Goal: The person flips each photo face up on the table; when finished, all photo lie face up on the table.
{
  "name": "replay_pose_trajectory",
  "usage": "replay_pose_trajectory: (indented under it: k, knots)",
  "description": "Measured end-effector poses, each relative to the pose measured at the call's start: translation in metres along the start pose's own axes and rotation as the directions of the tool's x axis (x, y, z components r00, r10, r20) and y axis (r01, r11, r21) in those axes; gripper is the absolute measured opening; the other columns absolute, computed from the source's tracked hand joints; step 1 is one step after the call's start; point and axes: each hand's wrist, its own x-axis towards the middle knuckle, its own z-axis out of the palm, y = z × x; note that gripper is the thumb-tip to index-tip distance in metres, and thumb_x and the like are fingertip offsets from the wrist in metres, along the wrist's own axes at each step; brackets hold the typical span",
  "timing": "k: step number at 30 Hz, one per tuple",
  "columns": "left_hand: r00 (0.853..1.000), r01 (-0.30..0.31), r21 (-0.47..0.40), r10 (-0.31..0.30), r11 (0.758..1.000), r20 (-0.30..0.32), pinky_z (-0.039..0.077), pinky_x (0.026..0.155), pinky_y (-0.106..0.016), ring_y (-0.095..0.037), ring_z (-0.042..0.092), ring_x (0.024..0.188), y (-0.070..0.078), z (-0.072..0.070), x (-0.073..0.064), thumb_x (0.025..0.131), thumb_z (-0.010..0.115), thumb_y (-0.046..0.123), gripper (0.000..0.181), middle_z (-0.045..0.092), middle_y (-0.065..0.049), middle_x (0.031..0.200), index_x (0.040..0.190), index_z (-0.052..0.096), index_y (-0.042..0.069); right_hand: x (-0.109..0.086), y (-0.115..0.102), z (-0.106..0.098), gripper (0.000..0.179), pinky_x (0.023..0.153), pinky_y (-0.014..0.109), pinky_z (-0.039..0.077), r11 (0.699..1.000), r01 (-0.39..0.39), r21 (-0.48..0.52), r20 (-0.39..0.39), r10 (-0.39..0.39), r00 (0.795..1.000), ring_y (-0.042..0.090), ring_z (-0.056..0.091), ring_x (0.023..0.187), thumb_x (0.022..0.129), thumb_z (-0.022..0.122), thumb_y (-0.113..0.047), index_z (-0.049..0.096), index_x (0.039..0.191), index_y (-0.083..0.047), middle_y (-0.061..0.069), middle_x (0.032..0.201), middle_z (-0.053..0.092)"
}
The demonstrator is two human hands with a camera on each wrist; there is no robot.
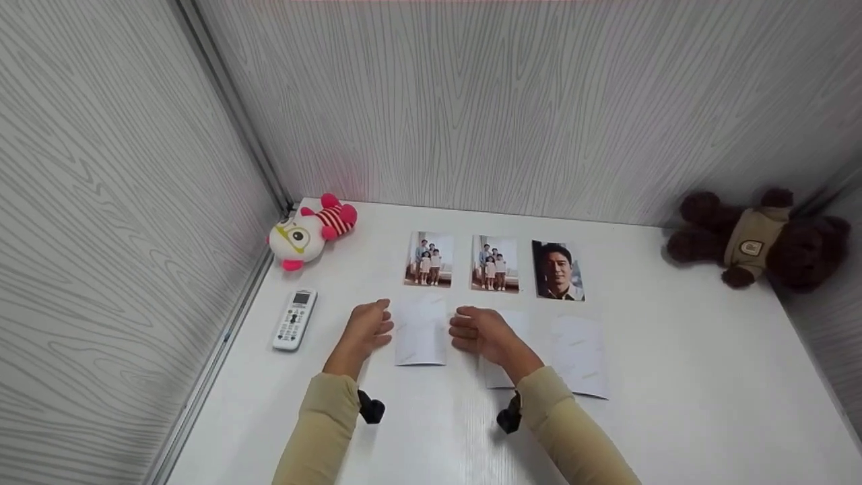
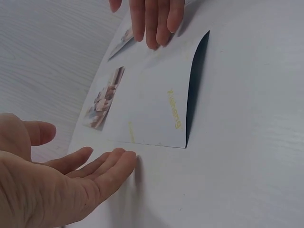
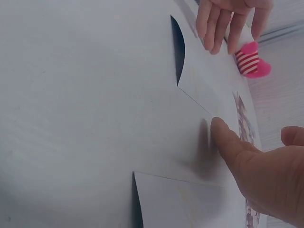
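White desk (image 1: 707,377), wood-grain panels along its far and left edges. Brown teddy bear (image 1: 754,242) in a tan shirt, on its side at the far-right corner. Striped pink-and-white plush toy (image 1: 296,242) lying at the far-left corner.

Left hand (image 1: 366,330) and right hand (image 1: 488,333) over the desk, palms facing. Left fingers extended, close together, thumb apart; holding nothing. Right fingers extended, slightly bent, likewise holding nothing. Sleeves are beige.

Between the hands: left photo print (image 1: 421,333), white back up with yellow lettering, well in from the desk's left edge. Fingertips of both hands just beside its long sides; can't tell if they touch. Its side away from the far edge curls up, dark face underneath.

Middle back-up print (image 1: 500,377) partly hidden under the right hand and wrist; right back-up print (image 1: 579,350) beyond it toward the right edge.

Row nearer the far edge, face up, left to right: first group photo (image 1: 429,261), second group photo (image 1: 495,264), portrait photo (image 1: 559,271).

White remote control (image 1: 295,320) near the left edge, keys up.
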Motion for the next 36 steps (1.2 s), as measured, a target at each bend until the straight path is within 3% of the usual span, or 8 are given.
replay_pose_trajectory:
  k: [7, 12, 18, 22, 24, 31, 36]
  knots:
    - [1.000, -0.017, -0.013, 0.017, 1.000, 0.017, 0.047, 0.111, -0.049, -0.039, 0.049, 0.139, 0.001, 0.012, 0.000, 0.107, 0.046, 0.028, 0.060, 0.047, -0.025, 0.149, 0.154, 0.030, -0.004, 0.002, -0.001, 0.004, 0.049, 0.108, 0.049, 0.050, 1.000, -0.004, -0.012, 0.009, 0.004, 1.000, 0.036, 0.058, 0.132, 0.107, 0.050, -0.023, 0.043, 0.151, -0.002, 0.024, 0.144, 0.056]
    - [1.000, -0.018, -0.050, 0.019, 0.999, 0.007, 0.048, 0.109, -0.044, -0.035, 0.052, 0.132, 0.002, 0.016, 0.004, 0.105, 0.046, 0.026, 0.056, 0.051, -0.024, 0.144, 0.151, 0.037, -0.006, 0.003, -0.001, 0.004, 0.045, 0.107, 0.049, 0.051, 0.998, -0.017, 0.052, -0.015, 0.018, 1.000, 0.035, 0.063, 0.126, 0.106, 0.052, -0.021, 0.049, 0.146, 0.000, 0.023, 0.139, 0.059]
    - [0.999, -0.016, 0.003, 0.017, 1.000, -0.030, 0.053, 0.096, -0.035, -0.019, 0.059, 0.099, -0.002, 0.015, 0.003, 0.103, 0.050, 0.025, 0.047, 0.063, -0.013, 0.119, 0.139, 0.049, -0.004, 0.005, 0.005, 0.005, 0.042, 0.104, 0.045, 0.054, 0.996, -0.035, 0.081, -0.010, 0.036, 0.999, 0.032, 0.065, 0.123, 0.105, 0.054, -0.021, 0.052, 0.140, 0.002, 0.022, 0.136, 0.061]
    - [0.999, -0.025, 0.054, 0.028, 0.998, -0.041, 0.052, 0.082, -0.030, -0.011, 0.055, 0.081, -0.003, 0.014, 0.003, 0.103, 0.051, 0.027, 0.041, 0.062, -0.003, 0.098, 0.132, 0.055, -0.002, 0.005, 0.006, 0.006, 0.040, 0.099, 0.040, 0.056, 0.996, -0.046, 0.076, -0.029, 0.048, 0.998, 0.026, 0.067, 0.115, 0.103, 0.058, -0.021, 0.056, 0.137, 0.000, 0.018, 0.131, 0.065]
    - [0.999, -0.024, 0.063, 0.027, 0.998, -0.038, 0.052, 0.081, -0.030, -0.011, 0.055, 0.082, -0.003, 0.014, 0.003, 0.104, 0.051, 0.028, 0.041, 0.061, -0.002, 0.099, 0.133, 0.055, -0.001, 0.005, 0.007, 0.006, 0.038, 0.096, 0.038, 0.056, 0.996, -0.045, 0.071, -0.032, 0.047, 0.998, 0.023, 0.067, 0.111, 0.103, 0.057, -0.021, 0.058, 0.136, -0.001, 0.016, 0.127, 0.067]
    - [1.000, -0.021, 0.065, 0.022, 0.998, -0.016, 0.050, 0.098, -0.041, -0.023, 0.059, 0.106, -0.006, 0.014, 0.000, 0.103, 0.052, 0.031, 0.040, 0.061, -0.009, 0.114, 0.129, 0.058, 0.000, 0.009, 0.008, 0.008, 0.035, 0.085, 0.033, 0.057, 1.000, -0.008, 0.011, -0.059, 0.008, 0.998, 0.016, 0.067, 0.092, 0.103, 0.059, -0.021, 0.061, 0.133, -0.004, 0.009, 0.109, 0.071]
    - [0.999, 0.004, -0.023, -0.003, 1.000, 0.049, 0.050, 0.105, -0.045, -0.027, 0.060, 0.119, -0.008, 0.018, -0.002, 0.103, 0.055, 0.029, 0.041, 0.059, -0.012, 0.130, 0.131, 0.057, 0.000, 0.011, 0.009, 0.008, 0.043, 0.094, 0.035, 0.052, 0.992, 0.036, -0.118, -0.081, -0.046, 0.996, 0.020, 0.061, 0.108, 0.101, 0.058, -0.017, 0.055, 0.142, -0.004, 0.011, 0.126, 0.063]
